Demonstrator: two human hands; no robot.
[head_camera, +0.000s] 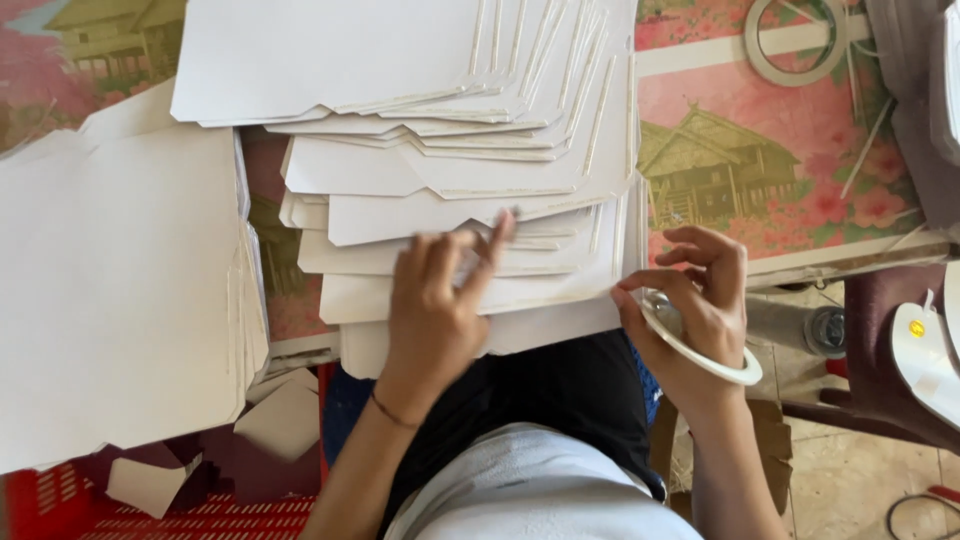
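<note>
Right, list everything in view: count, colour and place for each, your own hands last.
Fanned card sheets: many, white, centre of the table.
Second card stack: one pile, white, at left.
Tablecloth: one, pink with house pictures, covering the table.
Tape roll: one, white, a thin ring held in the right hand.
Ring: one, whitish, on the cloth at top right.
Crate: one, red, bottom left on the floor.
Card scraps: several, white, over the crate.
Left hand: pressing on the fanned sheets.
Right hand: at the sheets' right edge, fingers curled round the tape roll.
</note>
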